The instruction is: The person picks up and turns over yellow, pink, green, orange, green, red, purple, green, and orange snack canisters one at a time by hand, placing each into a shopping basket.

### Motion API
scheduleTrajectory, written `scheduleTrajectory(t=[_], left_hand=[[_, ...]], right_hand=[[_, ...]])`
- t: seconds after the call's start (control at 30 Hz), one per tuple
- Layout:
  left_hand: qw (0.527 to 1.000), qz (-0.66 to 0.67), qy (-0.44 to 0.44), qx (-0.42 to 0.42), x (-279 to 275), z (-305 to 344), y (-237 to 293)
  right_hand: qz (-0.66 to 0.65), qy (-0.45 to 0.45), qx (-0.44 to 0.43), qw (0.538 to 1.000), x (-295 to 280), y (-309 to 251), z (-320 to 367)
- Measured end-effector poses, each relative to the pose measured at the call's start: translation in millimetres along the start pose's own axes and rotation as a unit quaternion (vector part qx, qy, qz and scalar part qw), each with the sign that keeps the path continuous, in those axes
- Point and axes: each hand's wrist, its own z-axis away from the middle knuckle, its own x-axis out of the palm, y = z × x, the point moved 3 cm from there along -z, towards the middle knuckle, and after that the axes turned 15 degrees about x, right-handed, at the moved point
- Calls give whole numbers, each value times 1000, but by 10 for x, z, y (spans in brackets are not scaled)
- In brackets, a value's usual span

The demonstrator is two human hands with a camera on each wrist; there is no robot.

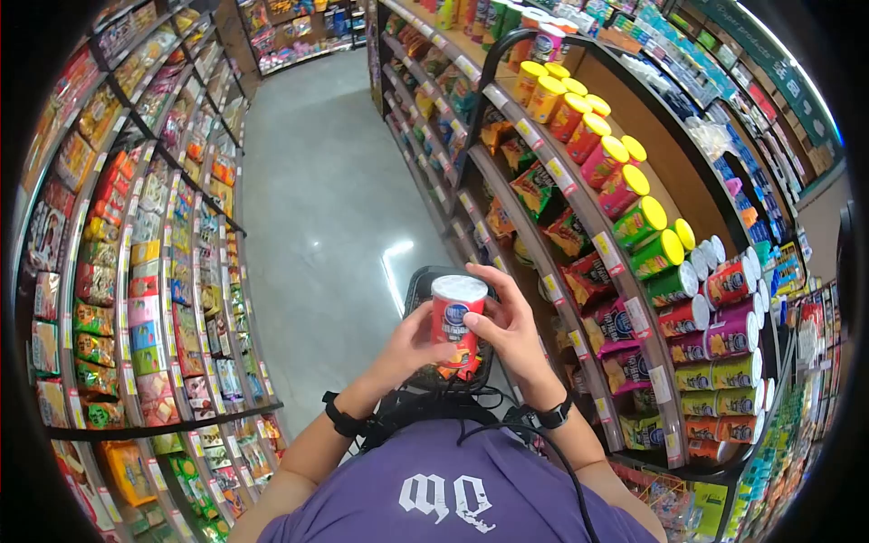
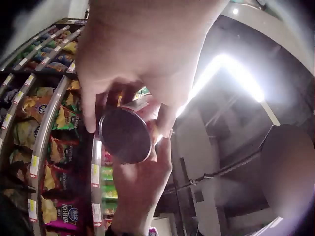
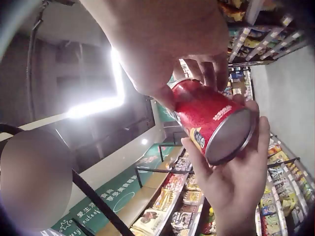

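A red chip canister with a white lid stands nearly upright in front of the chest, its printed front toward the head camera. My left hand grips its lower part, fingers curled round the side; the right wrist view shows this left hand round the bottom end. My right hand holds the upper part, thumb pressed on the front below the lid and fingers behind. In the left wrist view the canister's dark round base faces the camera, between both hands.
A black shopping basket sits under the canister with bright snack packs in it. At right, a shelf carries rows of chip canisters, with chip bags below. Snack shelves line the left; a grey floor aisle runs ahead.
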Motion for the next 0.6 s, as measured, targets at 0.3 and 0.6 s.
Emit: scheduleTrajectory(t=[0.3, 0.6], left_hand=[[1000, -9, 26, -6, -451, 208, 155], [998, 57, 6, -19, -709, 318, 301]], right_hand=[[-42, -61, 115, 991, 144, 277, -196], [-40, -64, 88, 993, 473, 380, -289]])
